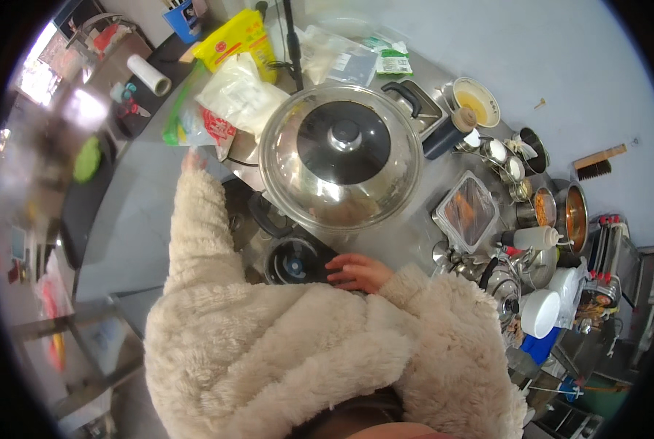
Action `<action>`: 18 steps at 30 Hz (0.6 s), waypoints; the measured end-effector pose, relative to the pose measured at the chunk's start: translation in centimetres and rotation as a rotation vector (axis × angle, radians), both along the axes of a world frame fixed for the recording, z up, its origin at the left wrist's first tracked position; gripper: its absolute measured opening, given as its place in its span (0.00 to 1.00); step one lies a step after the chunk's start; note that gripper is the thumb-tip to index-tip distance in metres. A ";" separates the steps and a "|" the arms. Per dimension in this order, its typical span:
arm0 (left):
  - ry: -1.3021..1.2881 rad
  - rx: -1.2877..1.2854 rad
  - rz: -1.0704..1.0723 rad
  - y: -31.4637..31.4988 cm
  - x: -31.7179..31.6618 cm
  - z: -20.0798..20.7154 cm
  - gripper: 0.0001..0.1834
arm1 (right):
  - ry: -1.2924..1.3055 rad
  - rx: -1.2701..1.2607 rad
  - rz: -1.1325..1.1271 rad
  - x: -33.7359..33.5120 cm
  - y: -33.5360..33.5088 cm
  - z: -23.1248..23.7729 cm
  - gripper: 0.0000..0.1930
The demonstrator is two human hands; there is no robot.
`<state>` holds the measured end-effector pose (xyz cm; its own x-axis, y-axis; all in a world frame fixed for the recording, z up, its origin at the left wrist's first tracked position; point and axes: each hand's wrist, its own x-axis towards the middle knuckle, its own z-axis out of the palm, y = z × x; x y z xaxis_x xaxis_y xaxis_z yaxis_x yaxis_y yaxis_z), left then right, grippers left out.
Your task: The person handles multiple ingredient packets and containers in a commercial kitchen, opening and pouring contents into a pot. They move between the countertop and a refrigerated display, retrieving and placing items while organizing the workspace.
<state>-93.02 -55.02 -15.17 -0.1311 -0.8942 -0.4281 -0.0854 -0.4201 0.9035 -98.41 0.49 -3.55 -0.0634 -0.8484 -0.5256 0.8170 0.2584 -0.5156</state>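
Left-hand grip (pixel 194 159), nearer: closure and hold cannot be told. Clear, green-edged plastic bag (pixel 187 121): at its twelve o'clock. Right-hand grip (pixel 360 274): loosely spread, empty, bag's four o'clock.

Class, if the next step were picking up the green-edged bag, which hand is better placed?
Probably the left hand: it is beside the green-edged bag, while the right hand is farther off, nearer the domed lid.

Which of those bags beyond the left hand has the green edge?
The clear bag right by the left hand. Its green edge sets it apart from the white bag and the bright yellow bag behind.
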 end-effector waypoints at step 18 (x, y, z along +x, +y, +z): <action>0.684 -0.415 -0.688 38.0 4.6 21.9 0.16 | 0.081 -0.303 -0.206 2.7 11.8 2.9 0.36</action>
